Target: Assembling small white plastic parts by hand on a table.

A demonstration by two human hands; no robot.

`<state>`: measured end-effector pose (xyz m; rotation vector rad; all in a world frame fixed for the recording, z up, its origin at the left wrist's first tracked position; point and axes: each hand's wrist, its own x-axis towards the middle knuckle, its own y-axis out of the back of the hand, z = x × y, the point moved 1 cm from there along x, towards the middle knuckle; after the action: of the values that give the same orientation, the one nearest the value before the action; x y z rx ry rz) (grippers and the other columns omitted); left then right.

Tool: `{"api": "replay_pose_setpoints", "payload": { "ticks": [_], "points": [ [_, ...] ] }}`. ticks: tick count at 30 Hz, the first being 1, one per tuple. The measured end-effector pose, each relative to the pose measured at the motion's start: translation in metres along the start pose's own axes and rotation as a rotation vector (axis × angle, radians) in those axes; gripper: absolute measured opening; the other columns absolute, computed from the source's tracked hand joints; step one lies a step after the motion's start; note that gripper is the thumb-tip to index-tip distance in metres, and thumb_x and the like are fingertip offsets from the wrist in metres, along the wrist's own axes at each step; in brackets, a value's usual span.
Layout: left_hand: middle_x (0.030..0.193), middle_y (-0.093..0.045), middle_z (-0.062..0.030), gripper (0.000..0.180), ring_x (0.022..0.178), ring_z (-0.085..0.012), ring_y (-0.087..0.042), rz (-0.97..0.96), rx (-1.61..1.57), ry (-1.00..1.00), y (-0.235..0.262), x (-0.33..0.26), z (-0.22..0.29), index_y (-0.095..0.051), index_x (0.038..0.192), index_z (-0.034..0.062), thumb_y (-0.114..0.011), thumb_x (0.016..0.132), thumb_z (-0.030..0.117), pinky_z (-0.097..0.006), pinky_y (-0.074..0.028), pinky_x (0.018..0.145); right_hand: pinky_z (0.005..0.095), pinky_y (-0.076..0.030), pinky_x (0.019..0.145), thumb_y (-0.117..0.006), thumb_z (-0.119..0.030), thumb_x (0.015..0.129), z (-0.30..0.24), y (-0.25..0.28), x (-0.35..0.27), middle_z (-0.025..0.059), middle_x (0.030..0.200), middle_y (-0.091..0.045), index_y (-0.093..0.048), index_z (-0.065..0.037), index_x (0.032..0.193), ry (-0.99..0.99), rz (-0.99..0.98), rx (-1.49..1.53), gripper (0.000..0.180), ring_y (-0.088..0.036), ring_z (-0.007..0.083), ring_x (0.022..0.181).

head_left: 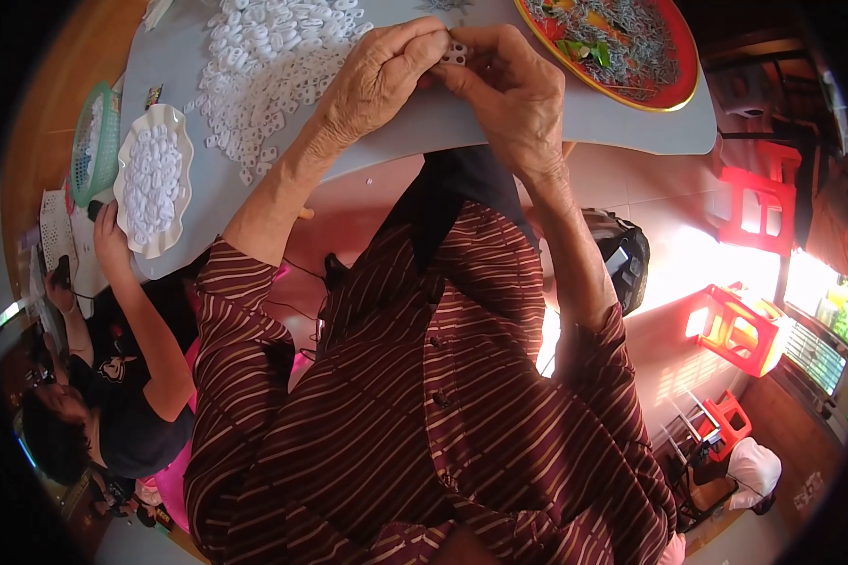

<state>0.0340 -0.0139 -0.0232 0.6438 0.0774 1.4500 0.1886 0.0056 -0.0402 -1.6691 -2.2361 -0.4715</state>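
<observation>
Both of my hands meet over the table's near edge, fingertips close together. My left hand (386,77) is closed, thumb and fingers pinched at a small white plastic piece with holes (455,54). My right hand (513,94) is closed too, its thumb and curled fingers pinching the same piece from the other side. Fingers cover part of it, and anything smaller between the fingertips is hidden. Left of my left hand spreads a big heap of similar small white pieces (254,80). Beyond my right hand stands a round red tray (690,71) with a gold rim, full of thin grey metal bits.
A scalloped white dish (187,174) of white oval pieces and a green basket (109,141) are at the left of the grey table (631,132). Another person's hand (113,235) is beside the dish. Red stools (758,209) and a dark bag (631,254) stand on the floor at right.
</observation>
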Motion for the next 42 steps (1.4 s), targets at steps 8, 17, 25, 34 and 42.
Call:
{"api": "replay_pose_setpoints", "payload": {
  "ticks": [8,17,25,34,42],
  "points": [
    [0.063,-0.051,-0.0107,0.032,0.057,-0.0150,-0.045,-0.005,0.009,0.018,-0.001,-0.002,0.001,-0.055,0.098,-0.0008,-0.046,0.095,0.029,-0.030,-0.042,0.057,0.0238,-0.049,0.057,-0.075,-0.003,0.068,0.002,0.001,-0.001,0.0063,0.070,-0.064,-0.063,-0.002,0.092,-0.005,0.006,0.016,0.027,-0.060,0.0113,0.062],
    [0.067,-0.051,-0.0145,0.023,0.058,-0.0260,-0.046,0.027,0.008,-0.048,-0.005,-0.004,0.002,-0.051,0.096,-0.0013,-0.046,0.093,0.021,-0.033,-0.042,0.058,0.0249,-0.048,0.055,-0.076,-0.004,0.068,-0.003,0.002,0.000,0.0069,0.068,-0.062,-0.059,-0.001,0.086,0.028,-0.009,-0.084,0.025,-0.060,0.0132,0.060],
    [0.072,-0.054,-0.0085,0.033,0.064,-0.0149,-0.049,-0.010,0.024,0.070,-0.006,-0.008,0.004,-0.053,0.104,-0.0049,-0.045,0.094,0.025,-0.028,-0.043,0.061,0.0249,-0.047,0.053,-0.075,-0.003,0.068,-0.007,0.001,-0.004,0.0067,0.064,-0.060,-0.058,-0.002,0.084,0.070,-0.003,-0.132,0.024,-0.059,0.0143,0.056],
    [0.074,-0.057,-0.0112,0.035,0.064,-0.0172,-0.050,-0.013,0.009,0.041,-0.004,-0.008,0.006,-0.054,0.103,-0.0054,-0.044,0.093,0.027,-0.030,-0.044,0.063,0.0257,-0.047,0.053,-0.075,-0.003,0.067,-0.006,0.000,-0.004,0.0078,0.065,-0.061,-0.058,-0.002,0.084,0.101,0.012,-0.143,0.024,-0.060,0.0159,0.056],
    [0.072,-0.055,-0.0110,0.033,0.064,-0.0172,-0.049,-0.029,0.040,0.023,-0.004,-0.007,0.006,-0.053,0.098,-0.0050,-0.041,0.092,0.025,-0.030,-0.043,0.062,0.0263,-0.048,0.053,-0.074,-0.003,0.068,-0.012,0.000,-0.003,0.0090,0.066,-0.062,-0.058,-0.002,0.082,0.148,0.019,-0.213,0.022,-0.062,0.0176,0.057]
  ]
}}
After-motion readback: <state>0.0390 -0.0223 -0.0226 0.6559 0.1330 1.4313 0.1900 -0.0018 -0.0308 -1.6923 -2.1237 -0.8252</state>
